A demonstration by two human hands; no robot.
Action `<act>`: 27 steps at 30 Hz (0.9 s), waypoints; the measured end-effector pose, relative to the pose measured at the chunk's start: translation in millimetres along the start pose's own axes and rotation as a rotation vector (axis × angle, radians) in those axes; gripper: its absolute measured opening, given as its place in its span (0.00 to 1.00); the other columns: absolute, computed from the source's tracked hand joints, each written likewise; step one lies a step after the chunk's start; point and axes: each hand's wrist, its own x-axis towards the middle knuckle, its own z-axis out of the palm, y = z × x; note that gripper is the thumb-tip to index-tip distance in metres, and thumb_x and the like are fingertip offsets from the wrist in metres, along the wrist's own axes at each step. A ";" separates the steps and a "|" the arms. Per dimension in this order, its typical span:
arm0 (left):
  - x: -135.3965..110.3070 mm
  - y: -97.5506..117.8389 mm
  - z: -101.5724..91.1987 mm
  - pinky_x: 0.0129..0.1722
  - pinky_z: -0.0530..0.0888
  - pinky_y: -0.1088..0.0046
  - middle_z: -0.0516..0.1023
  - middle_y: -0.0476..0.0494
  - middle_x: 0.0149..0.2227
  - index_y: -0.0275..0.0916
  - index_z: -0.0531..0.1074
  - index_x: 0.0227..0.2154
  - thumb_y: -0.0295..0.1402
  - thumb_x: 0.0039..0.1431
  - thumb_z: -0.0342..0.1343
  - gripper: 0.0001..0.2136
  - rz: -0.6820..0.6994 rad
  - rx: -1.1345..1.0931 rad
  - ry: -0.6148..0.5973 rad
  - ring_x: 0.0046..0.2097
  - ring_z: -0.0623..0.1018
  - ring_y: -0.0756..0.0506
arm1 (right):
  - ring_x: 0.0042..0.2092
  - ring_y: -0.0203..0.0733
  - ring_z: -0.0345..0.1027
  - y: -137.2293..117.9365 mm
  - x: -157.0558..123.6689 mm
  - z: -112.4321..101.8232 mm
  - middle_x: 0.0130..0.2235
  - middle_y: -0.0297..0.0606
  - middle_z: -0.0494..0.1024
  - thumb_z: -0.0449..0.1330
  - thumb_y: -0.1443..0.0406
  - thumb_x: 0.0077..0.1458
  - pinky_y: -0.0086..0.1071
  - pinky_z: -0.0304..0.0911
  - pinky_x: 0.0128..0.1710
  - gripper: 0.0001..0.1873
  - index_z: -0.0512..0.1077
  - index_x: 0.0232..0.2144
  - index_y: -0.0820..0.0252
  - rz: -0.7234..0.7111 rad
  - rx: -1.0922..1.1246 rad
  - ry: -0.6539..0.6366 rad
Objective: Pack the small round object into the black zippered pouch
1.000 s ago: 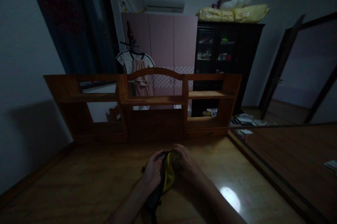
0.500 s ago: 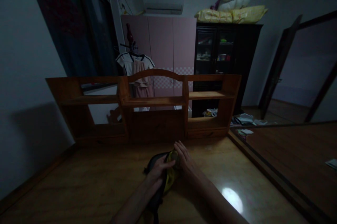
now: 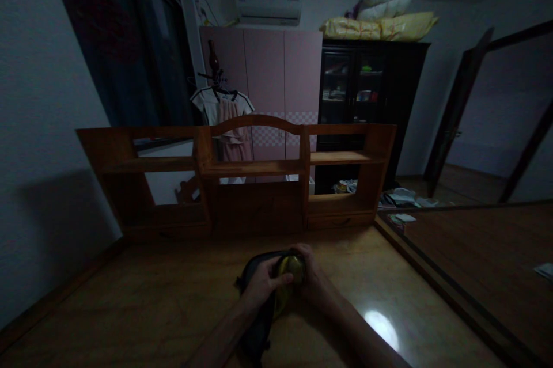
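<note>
A dark pouch (image 3: 256, 336) with yellow-green inside lies on the wooden desk right in front of me, its mouth toward the right. My left hand (image 3: 261, 284) grips the pouch's near edge, its thumb reaching across onto the yellow-green part. Bulging from the mouth is a rounded, shiny yellow-green thing (image 3: 296, 268); the dim light does not show whether it is lining or a separate object. My right hand (image 3: 311, 276) curls around the right side of this bulge, with most of its fingers hidden behind it.
A wooden shelf unit (image 3: 254, 169) stands along the desk's (image 3: 142, 304) far edge. To the right, beyond a raised ledge, lies a brown surface (image 3: 470, 258) with papers. A pink wardrobe (image 3: 263, 80) and a dark cabinet (image 3: 401, 97) are behind.
My right hand has gone from lying with straight fingers against the pouch to curling around the yellow-green bulge, which now shows rounder. My left hand has shifted slightly.
</note>
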 end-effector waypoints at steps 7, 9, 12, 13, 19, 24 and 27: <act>-2.5 10.1 -0.1 0.42 0.71 0.68 0.79 0.41 0.40 0.33 0.75 0.41 0.40 0.48 0.63 0.19 0.066 0.256 0.022 0.42 0.75 0.40 | 0.46 0.45 0.65 -9.2 0.3 -3.2 0.47 0.42 0.65 0.63 0.69 0.46 0.39 0.65 0.46 0.34 0.55 0.54 0.55 0.061 -0.010 -0.004; -3.3 13.9 -2.3 0.40 0.71 0.69 0.79 0.41 0.38 0.33 0.76 0.39 0.41 0.49 0.62 0.18 0.077 0.310 0.009 0.40 0.75 0.40 | 0.46 0.45 0.64 -12.0 -0.8 -3.8 0.48 0.42 0.64 0.64 0.68 0.43 0.39 0.64 0.46 0.36 0.55 0.54 0.55 0.067 -0.018 0.002; -5.0 21.0 -5.4 0.39 0.70 0.71 0.79 0.42 0.36 0.33 0.76 0.39 0.42 0.49 0.62 0.18 0.070 0.354 -0.023 0.39 0.75 0.41 | 0.45 0.44 0.65 -15.3 -3.8 -3.8 0.47 0.41 0.66 0.66 0.68 0.39 0.38 0.65 0.45 0.40 0.53 0.54 0.55 0.116 0.007 -0.042; -5.6 22.9 -5.8 0.39 0.70 0.71 0.79 0.42 0.36 0.33 0.77 0.38 0.43 0.49 0.62 0.19 0.060 0.356 -0.032 0.39 0.75 0.41 | 0.44 0.44 0.66 -16.0 -4.9 -3.7 0.47 0.40 0.67 0.67 0.67 0.39 0.37 0.65 0.44 0.41 0.53 0.54 0.55 0.137 0.016 -0.065; -7.7 23.8 -2.8 0.34 0.68 0.75 0.78 0.45 0.33 0.33 0.77 0.33 0.44 0.50 0.61 0.17 0.016 0.327 0.000 0.36 0.75 0.44 | 0.48 0.47 0.66 -16.7 -9.7 -2.1 0.50 0.42 0.68 0.70 0.62 0.36 0.40 0.63 0.48 0.53 0.46 0.59 0.55 0.200 0.098 -0.097; -11.7 25.5 -1.3 0.29 0.65 0.77 0.76 0.46 0.28 0.31 0.77 0.30 0.45 0.50 0.60 0.18 -0.025 0.267 -0.025 0.31 0.73 0.47 | 0.46 0.47 0.67 -20.2 -8.3 -1.8 0.46 0.40 0.70 0.70 0.59 0.38 0.39 0.64 0.46 0.43 0.55 0.55 0.55 0.300 0.223 -0.086; -15.9 27.0 2.8 0.32 0.67 0.75 0.76 0.44 0.31 0.31 0.77 0.36 0.46 0.51 0.60 0.20 -0.062 0.117 -0.095 0.34 0.74 0.44 | 0.44 0.45 0.67 -22.8 -4.1 -4.2 0.43 0.37 0.72 0.66 0.58 0.45 0.37 0.64 0.44 0.29 0.61 0.48 0.55 0.364 0.338 -0.015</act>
